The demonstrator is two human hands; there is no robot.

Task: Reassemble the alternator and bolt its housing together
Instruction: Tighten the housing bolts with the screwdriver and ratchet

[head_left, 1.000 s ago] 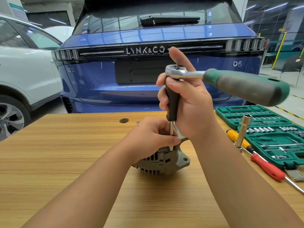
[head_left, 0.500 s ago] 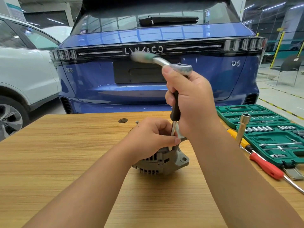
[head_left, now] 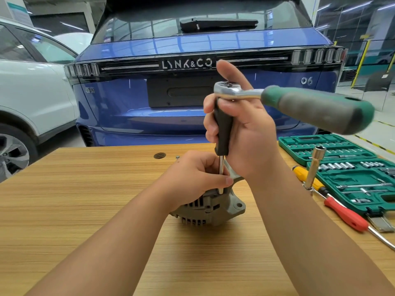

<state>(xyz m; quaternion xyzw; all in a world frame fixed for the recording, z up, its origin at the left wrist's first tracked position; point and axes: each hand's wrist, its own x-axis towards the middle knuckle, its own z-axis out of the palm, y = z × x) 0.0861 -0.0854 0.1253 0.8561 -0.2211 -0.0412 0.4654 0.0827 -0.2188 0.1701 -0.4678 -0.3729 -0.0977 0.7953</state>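
Note:
A grey finned alternator (head_left: 211, 208) lies on the wooden table (head_left: 85, 199). My left hand (head_left: 192, 178) presses down on its top and pinches the steel shaft of an upright extension driver. The driver's black grip (head_left: 223, 124) is wrapped by my right hand (head_left: 245, 129). A ratchet wrench (head_left: 299, 103) sits on top of the driver, its chrome head above my fingers. Its green and grey handle points right, blurred at the end. The shaft's lower tip meets the housing beside a mounting ear; the bolt itself is hidden.
An open green socket set case (head_left: 350, 167) lies at the right with a socket bar (head_left: 314, 167) standing upright beside it. A yellow screwdriver (head_left: 303, 174) and a red screwdriver (head_left: 346, 214) lie by the case. A small bolt (head_left: 177, 157) rests near a table hole. A blue car (head_left: 192, 92) stands behind.
The ratchet handle swung from pointing right, round to the far left, and is back pointing right. Both hands and the alternator stayed in place.

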